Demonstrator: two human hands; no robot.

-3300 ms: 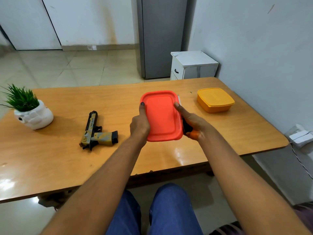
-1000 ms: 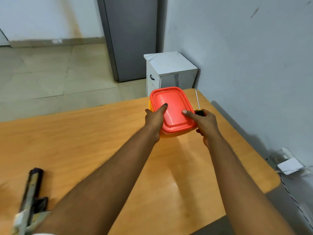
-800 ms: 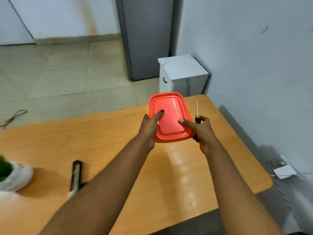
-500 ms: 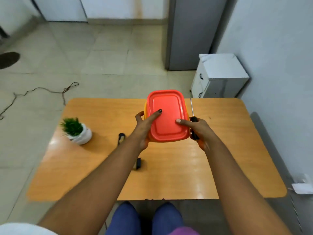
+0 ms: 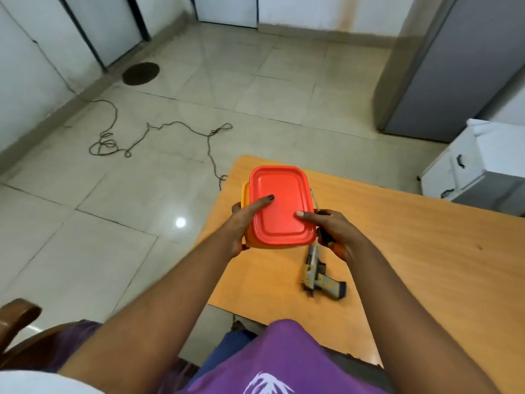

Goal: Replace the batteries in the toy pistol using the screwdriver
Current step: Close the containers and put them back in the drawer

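I hold an orange box with a red lid (image 5: 281, 206) above the table's left end. My left hand (image 5: 241, 220) grips its left side, thumb on the lid. My right hand (image 5: 332, 228) presses the lid's right edge with the thumb while clutching a screwdriver (image 5: 322, 223), whose thin metal shaft sticks up beside the box. The toy pistol (image 5: 318, 275), tan and black, lies flat on the wooden table (image 5: 426, 251) just below my right hand, grip pointing right.
A white drawer cabinet (image 5: 480, 166) and a grey fridge (image 5: 454, 69) stand beyond the table's far right. A cord (image 5: 159, 135) trails over the tiled floor to the left. A wooden chair arm (image 5: 17, 317) shows at the lower left.
The view has swung left, so the table now sits to the right and the plant is out of sight. Both hands keep the same hold on the box and screwdriver.
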